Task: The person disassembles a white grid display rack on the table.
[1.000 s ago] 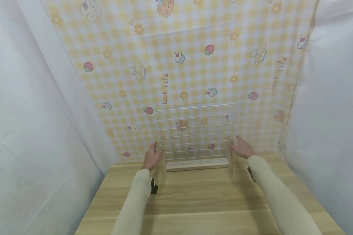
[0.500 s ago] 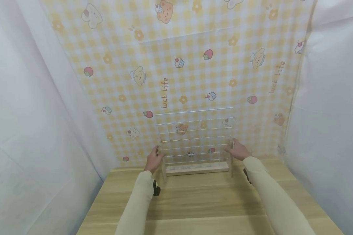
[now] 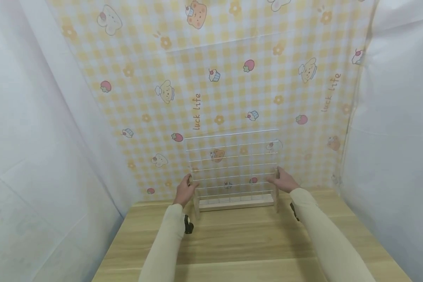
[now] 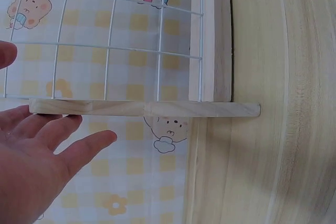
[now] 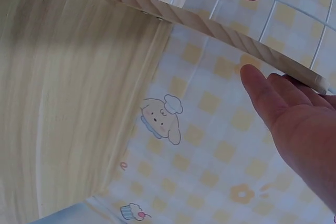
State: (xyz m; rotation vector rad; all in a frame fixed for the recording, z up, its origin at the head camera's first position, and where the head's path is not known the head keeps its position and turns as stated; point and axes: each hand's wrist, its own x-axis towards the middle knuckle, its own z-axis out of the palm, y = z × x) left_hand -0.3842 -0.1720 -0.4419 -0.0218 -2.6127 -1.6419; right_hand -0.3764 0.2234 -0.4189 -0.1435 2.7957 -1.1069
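A wire grid rack with a wooden base (image 3: 236, 203) and wooden side pieces stands upright on the wood-grain table (image 3: 239, 239), near the patterned backdrop. My left hand (image 3: 185, 192) holds the left side piece (image 4: 173, 109) by its upper end. Its thumb lies on the grid side of that piece, and the other fingers are at the outer face. At the opposite end, my right hand (image 3: 285, 181) holds the right side piece (image 5: 220, 32) likewise, with its thumb in front of the wires. The right thumb is hidden in the right wrist view.
A yellow checked cloth (image 3: 232, 90) with cartoon prints hangs right behind the rack. White sheets enclose the left side (image 3: 49, 137) and the right side (image 3: 394, 137). The table extends from the rack toward me.
The right thumb has moved inward, from the outer edge of the right side piece to across its front. The rack appears slightly lower as the head view shifts. The left hand keeps its hold.
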